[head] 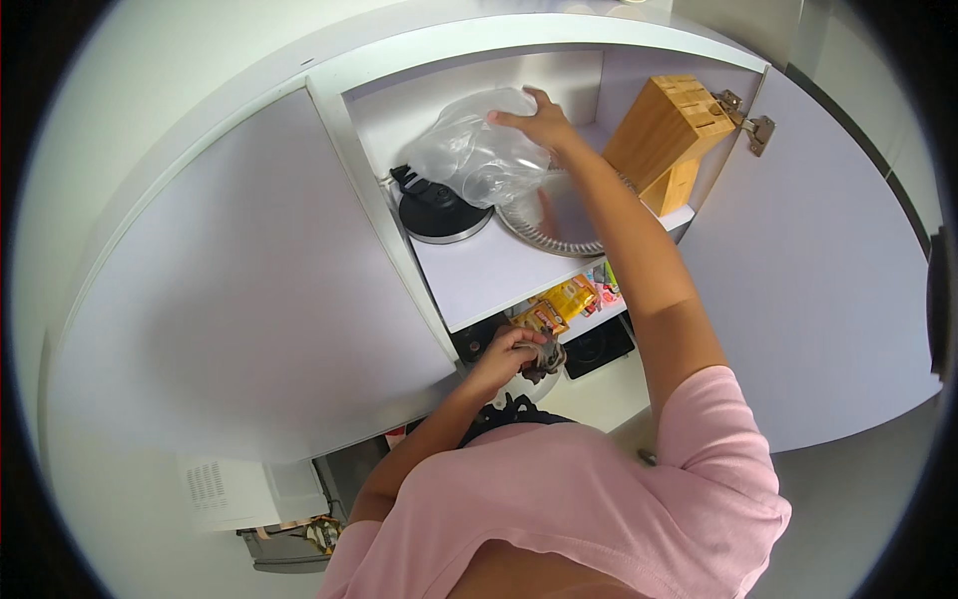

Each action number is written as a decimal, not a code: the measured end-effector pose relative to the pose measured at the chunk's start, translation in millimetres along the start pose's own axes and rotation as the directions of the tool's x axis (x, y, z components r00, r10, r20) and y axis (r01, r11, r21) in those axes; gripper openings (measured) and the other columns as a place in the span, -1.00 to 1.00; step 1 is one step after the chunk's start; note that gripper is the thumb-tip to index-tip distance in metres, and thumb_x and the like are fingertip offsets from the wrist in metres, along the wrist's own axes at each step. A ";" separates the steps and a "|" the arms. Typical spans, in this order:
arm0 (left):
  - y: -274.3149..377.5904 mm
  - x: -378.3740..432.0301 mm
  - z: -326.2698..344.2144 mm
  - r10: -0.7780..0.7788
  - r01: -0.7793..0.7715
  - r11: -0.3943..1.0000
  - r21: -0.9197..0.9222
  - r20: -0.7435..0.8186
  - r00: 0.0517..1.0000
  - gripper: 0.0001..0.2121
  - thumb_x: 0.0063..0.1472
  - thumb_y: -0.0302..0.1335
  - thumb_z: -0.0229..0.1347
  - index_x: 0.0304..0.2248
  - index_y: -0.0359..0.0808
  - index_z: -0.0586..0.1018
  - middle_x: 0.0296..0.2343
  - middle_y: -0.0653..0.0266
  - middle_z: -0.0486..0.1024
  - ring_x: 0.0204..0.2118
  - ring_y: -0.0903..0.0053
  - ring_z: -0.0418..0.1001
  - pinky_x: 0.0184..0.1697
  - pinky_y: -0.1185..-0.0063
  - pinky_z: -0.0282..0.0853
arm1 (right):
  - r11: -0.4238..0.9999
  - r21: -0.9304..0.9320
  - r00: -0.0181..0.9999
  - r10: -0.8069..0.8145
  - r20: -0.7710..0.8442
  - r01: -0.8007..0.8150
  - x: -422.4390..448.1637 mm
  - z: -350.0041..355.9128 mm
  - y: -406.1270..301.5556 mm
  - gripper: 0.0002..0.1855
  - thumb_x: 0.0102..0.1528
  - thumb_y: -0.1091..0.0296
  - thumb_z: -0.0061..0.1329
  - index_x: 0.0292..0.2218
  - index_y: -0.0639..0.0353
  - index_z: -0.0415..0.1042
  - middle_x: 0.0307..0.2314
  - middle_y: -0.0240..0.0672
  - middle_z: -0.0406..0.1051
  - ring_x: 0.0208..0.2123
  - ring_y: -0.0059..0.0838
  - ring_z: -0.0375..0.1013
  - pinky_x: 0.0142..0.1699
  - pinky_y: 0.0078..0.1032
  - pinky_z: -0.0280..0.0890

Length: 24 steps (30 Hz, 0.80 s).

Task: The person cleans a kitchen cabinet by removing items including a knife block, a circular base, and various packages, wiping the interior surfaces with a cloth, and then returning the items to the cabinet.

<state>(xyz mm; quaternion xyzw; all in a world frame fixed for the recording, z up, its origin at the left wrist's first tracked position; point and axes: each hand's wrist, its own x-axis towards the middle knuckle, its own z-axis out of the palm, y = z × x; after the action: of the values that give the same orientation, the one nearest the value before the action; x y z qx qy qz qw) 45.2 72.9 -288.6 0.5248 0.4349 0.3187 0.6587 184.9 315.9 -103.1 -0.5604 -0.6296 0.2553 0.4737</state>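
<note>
Inside a wall cupboard my right hand (pixel 545 122) has its fingers on a clear plastic bag (pixel 479 146); whether it grips the film or only touches it is hard to tell. The bag lies over a black round appliance base (pixel 445 213) with a metal rim and partly over a round glass tray (pixel 557 213) with a fluted edge. To the right a wooden knife block (pixel 662 131) stands tilted on the same shelf, its slots vacant. Lower down, near my body, my left hand (pixel 511 358) is shut on a crumpled, dark-patterned cloth (pixel 546 359).
Yellow packets (pixel 569 298) lie on the shelf below, with black objects (pixel 599 348) beneath. The right cupboard door (pixel 816 262) stands open on its hinge; the left door (pixel 247 284) is closed. A white appliance (pixel 239 494) is at the lower left.
</note>
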 end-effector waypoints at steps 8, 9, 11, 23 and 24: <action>4.4 -8.4 -5.9 -0.035 0.034 0.999 -0.010 -0.063 0.997 -0.75 0.04 -0.60 -0.06 -0.24 -0.33 0.48 -0.27 0.30 0.28 -0.33 0.62 0.31 -0.22 0.65 0.24 | 0.838 0.252 0.875 -0.464 -0.135 0.484 8.5 -12.0 -20.4 -0.47 -0.23 0.19 0.22 -0.26 0.34 0.39 -0.39 -0.16 0.40 -0.32 -0.38 0.38 -0.20 -0.48 0.27; 2.2 -7.0 -6.0 -0.040 0.039 0.999 -0.015 -0.067 0.997 -0.75 0.03 -0.59 -0.06 -0.24 -0.32 0.48 -0.29 0.30 0.30 -0.34 0.62 0.31 -0.23 0.66 0.24 | 0.819 0.270 0.862 -0.491 -0.126 0.506 7.6 -15.9 -32.3 -0.48 -0.20 0.19 0.21 -0.24 0.31 0.39 -0.32 -0.20 0.35 -0.29 -0.41 0.36 -0.19 -0.50 0.26; -4.9 -1.4 -7.6 -0.060 0.058 0.998 -0.023 -0.071 0.996 -0.75 0.03 -0.59 -0.05 -0.23 -0.31 0.48 -0.33 0.32 0.32 -0.36 0.63 0.31 -0.25 0.66 0.24 | 0.784 0.305 0.838 -0.533 -0.114 0.540 7.6 -13.7 -47.4 -0.51 -0.15 0.19 0.19 -0.21 0.24 0.37 -0.18 -0.30 0.27 -0.23 -0.46 0.32 -0.15 -0.54 0.23; -0.4 -0.1 -9.0 -0.020 0.028 0.998 0.062 -0.127 0.992 -0.74 0.03 -0.54 -0.03 -0.23 -0.31 0.48 -0.28 0.27 0.31 -0.31 0.59 0.37 -0.23 0.65 0.29 | 0.709 0.069 0.672 -0.692 0.266 0.702 10.0 35.9 -50.8 -0.17 -0.08 -0.23 -0.06 0.13 -0.06 0.04 0.09 -0.25 0.01 0.14 -0.25 -0.03 0.20 -0.28 -0.18; 0.8 -0.9 -8.9 -0.016 0.028 0.996 0.087 -0.136 0.991 -0.74 0.03 -0.54 -0.03 -0.23 -0.31 0.48 -0.28 0.27 0.32 -0.31 0.59 0.37 -0.23 0.66 0.30 | 0.683 -0.051 0.665 -0.686 0.294 0.728 9.9 40.2 -52.3 -0.12 -0.07 -0.31 -0.12 0.16 -0.08 -0.02 0.12 -0.24 -0.03 0.17 -0.23 -0.07 0.22 -0.24 -0.25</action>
<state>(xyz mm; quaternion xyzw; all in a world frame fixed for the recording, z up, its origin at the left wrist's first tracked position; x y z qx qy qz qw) 36.8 76.0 -288.2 0.5257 0.4980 0.3264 0.6075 126.0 321.1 -72.3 -0.2708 -0.8712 0.0667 0.4039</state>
